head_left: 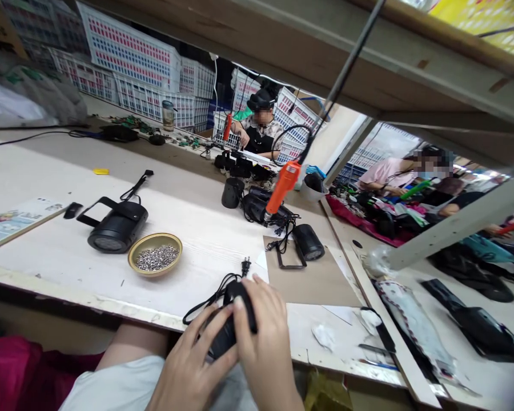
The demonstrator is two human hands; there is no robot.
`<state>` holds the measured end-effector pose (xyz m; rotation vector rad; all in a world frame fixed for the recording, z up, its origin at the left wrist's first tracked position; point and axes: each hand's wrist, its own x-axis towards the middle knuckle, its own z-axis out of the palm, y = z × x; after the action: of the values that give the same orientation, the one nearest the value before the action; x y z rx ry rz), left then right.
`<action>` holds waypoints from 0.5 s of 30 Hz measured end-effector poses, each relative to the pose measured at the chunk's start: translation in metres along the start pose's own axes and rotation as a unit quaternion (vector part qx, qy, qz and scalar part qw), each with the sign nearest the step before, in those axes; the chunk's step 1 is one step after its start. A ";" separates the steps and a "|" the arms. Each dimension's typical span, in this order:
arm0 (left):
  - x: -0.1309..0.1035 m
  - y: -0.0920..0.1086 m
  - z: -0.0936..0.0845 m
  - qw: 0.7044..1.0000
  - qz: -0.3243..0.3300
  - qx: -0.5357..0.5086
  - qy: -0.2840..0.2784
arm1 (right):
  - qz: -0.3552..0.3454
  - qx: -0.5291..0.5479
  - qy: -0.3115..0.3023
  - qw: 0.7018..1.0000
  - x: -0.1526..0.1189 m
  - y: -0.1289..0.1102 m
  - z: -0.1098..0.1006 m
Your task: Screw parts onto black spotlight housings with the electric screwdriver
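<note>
At the table's front edge, my left hand (201,354) and my right hand (263,328) are wrapped round a black lamp housing (223,337), with its cord and plug (245,266) lying on the table beyond. Screws fill a gold bowl (155,255) to the left. Beside the bowl lies another black lamp (117,227) with a bracket. An orange electric screwdriver (284,187) hangs tip down over several black lamps. One more lamp (309,242) with a bracket rests on brown cardboard (321,282).
White crates (128,48) stand behind the table. Two people (261,128) (394,171) sit across and to the right. A wooden shelf (411,68) hangs overhead. Tweezers and a blue tool (379,364) lie at the right front, near a slanting post (458,222).
</note>
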<state>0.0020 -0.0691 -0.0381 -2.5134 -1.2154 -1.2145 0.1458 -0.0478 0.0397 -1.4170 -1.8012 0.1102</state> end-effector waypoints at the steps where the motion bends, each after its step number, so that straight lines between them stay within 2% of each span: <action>1: 0.000 0.001 0.001 1.000 0.003 -0.001 0.011 | -0.050 -0.005 0.004 0.999 -0.003 -0.005 0.000; 3: 0.001 0.002 0.002 0.999 0.007 -0.002 0.031 | -0.097 -0.013 -0.005 0.995 -0.007 -0.007 -0.004; 5: 0.002 0.005 0.002 1.000 0.015 0.001 0.028 | -0.073 -0.010 -0.013 0.997 -0.008 0.001 -0.010; 8: 0.004 0.009 0.001 0.999 0.030 0.017 0.015 | 0.067 0.038 -0.012 0.997 -0.005 0.030 -0.019; 11: 0.005 0.011 0.001 0.998 0.050 0.024 0.026 | 0.231 0.150 -0.049 0.960 -0.004 0.062 -0.019; 13: 0.004 0.011 0.002 0.998 0.059 0.020 0.031 | 0.286 0.216 -0.064 0.931 -0.006 0.075 -0.015; 15: 0.000 0.009 0.004 0.998 0.059 0.011 0.025 | 0.300 0.248 -0.055 0.919 -0.011 0.078 -0.012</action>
<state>0.0109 -0.0736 -0.0385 -2.4834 -1.0468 -1.2221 0.2144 -0.0339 0.0006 -1.5425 -1.2302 0.9137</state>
